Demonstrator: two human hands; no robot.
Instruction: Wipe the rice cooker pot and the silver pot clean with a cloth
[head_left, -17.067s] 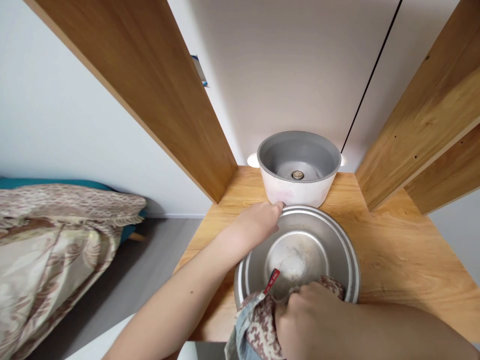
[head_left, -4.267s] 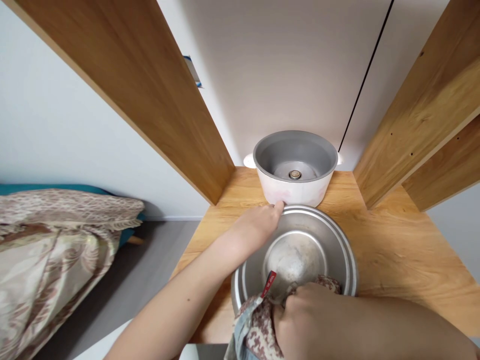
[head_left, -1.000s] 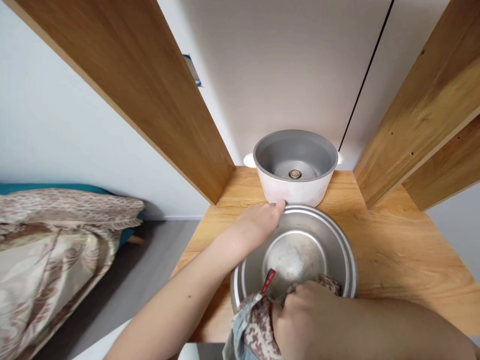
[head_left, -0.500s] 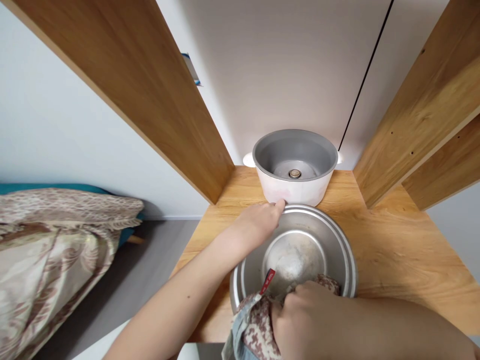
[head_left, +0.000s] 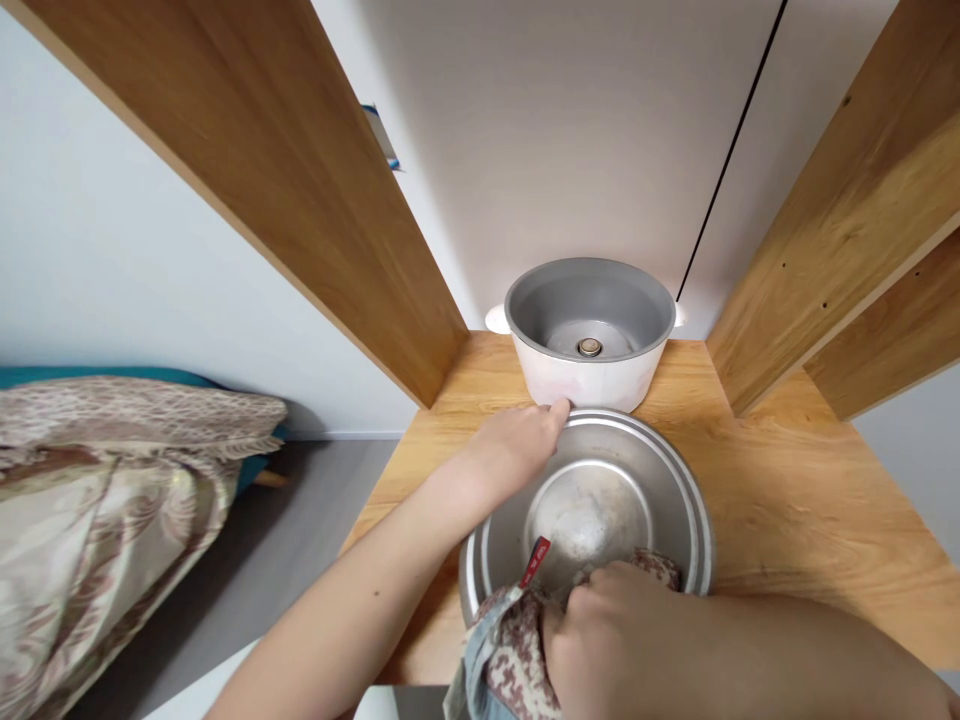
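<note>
A round silver metal pot lid, with ringed ridges and a dull, marked middle, lies on the wooden tabletop. My left hand reaches over its far left side, fingers closed on the rim near the white pot. In my right hand is a bunched brown-and-cream patterned cloth with grey-blue edging and a small red tag. That hand presses the cloth against the near part of the lid. Folds of cloth hang past the table's front edge. The fingertips of my right hand are hidden.
Just behind the lid stands a white pot with a grey inside, side handles and a small round metal piece at its bottom. Wooden uprights flank the tabletop. Left of it, a patterned cover drapes over teal furniture. A black cord runs down the wall.
</note>
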